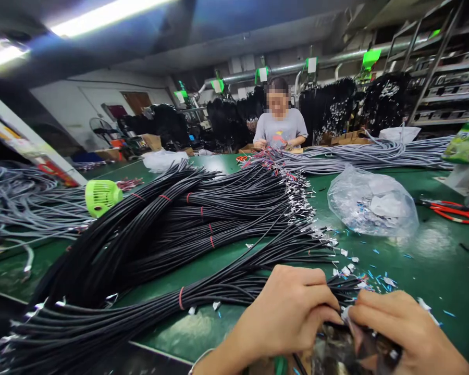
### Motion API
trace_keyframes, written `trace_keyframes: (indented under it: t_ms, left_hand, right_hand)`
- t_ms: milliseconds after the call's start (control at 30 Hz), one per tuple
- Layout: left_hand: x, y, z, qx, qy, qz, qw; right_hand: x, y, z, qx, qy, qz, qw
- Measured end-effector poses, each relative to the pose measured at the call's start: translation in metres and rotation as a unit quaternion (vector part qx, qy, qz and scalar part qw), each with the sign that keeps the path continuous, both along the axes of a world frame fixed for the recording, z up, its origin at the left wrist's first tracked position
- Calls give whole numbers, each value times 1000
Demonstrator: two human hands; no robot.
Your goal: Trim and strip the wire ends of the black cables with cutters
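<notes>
Workshop with strip lights; green counter [445, 276] beneath the hands, racks and hanging black cables [328, 109] well beyond them.

Left hand [293, 312]: fingers curled, nearly closed, thumb and forefinger pinched at a small whitish piece [346, 313]. Right hand [400, 320]: likewise curled, fingertips on the same piece from the other side. Whether this is a wire end or a loose scrap, cannot tell; the fingers cover much of it. Below and between the hands, a dark, shiny mass [336, 349], blurred and cut off by the lower edge.

Tied black cable bundle [140, 317] lies left of the left hand and passes behind it; tips partly hidden, some showing just beyond the knuckles. Larger heap of black cables [148, 234] beyond that.

Blue and white scraps [379, 281] scattered just beyond the right hand. Farther out: clear bag [391, 208] of scraps, contents hard to separate; to its right, red-handled cutters [453, 210]. Co-worker [280, 125] well beyond both hands, lower body hidden by the counter and cables.
</notes>
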State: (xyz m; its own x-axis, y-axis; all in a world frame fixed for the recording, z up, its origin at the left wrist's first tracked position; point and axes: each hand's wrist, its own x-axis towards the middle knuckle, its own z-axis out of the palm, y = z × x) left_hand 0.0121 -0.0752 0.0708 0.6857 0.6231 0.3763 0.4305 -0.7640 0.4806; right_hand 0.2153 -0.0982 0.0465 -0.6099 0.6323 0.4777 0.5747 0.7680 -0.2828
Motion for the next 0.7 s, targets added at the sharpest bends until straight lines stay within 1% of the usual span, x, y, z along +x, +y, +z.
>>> trace_keyframes:
  t_ms: [67, 100, 133, 200, 233, 267, 300, 333, 367, 433, 467, 500, 533, 567, 600, 633, 667, 700]
  left_hand:
    - [1, 0, 0, -65, -93, -34, 993]
    - [2, 0, 0, -93, -138, -46, 985]
    - [4, 0, -1, -113, -179, -50, 976]
    - [9, -1, -4, -133, -244, -28, 960]
    - [11, -2, -5, -131, -269, -3, 954]
    - [14, -2, -8, -123, -288, 26, 949]
    - [17, -3, -11, -103, -301, 60, 946]
    - [20, -4, -14, -73, -300, 94, 946]
    - [22, -4, -18, -30, -288, 120, 949]
    - [26, -4, -26, 86, -242, 139, 956]
    - [28, -3, -30, 130, -210, 146, 958]
    - [29, -3, -33, 149, -185, 154, 959]
    - [30, -2, -34, 141, -175, 161, 961]
    - [31, -1, -34, 108, -177, 168, 964]
    - [32, 0, -33, 61, -185, 173, 965]
    - [32, 1, -31, 8, -198, 173, 965]
    - [31, 1, -28, -41, -206, 169, 963]
    - [31, 2, -25, -82, -210, 164, 960]
  right_hand:
    - [-2, 1, 4, -94, 54, -9, 994]
    - [-3, 2, 5, -144, 101, -21, 984]
    - [-5, 3, 3, -190, 157, -34, 969]
    - [-9, 7, -3, -264, 269, -47, 925]
    - [-10, 9, -7, -290, 310, -44, 904]
    - [-12, 11, -11, -302, 339, -44, 890]
    - [-13, 11, -13, -296, 352, -47, 887]
    - [-14, 12, -15, -272, 348, -55, 895]
    - [-15, 10, -15, -230, 330, -70, 913]
    - [-15, 6, -10, -122, 265, -88, 952]
    - [-15, 3, -7, -71, 237, -87, 965]
    - [-13, 0, -3, -33, 222, -85, 971]
    - [-10, -1, 0, -12, 221, -86, 971]
    - [-6, -1, 3, -2, 228, -98, 969]
    - [0, 1, 5, -4, 240, -134, 962]
    - [6, 5, 6, -6, 243, -185, 952]
    - [12, 10, 7, 9, 240, -256, 936]
    - [17, 15, 6, 43, 243, -328, 912]
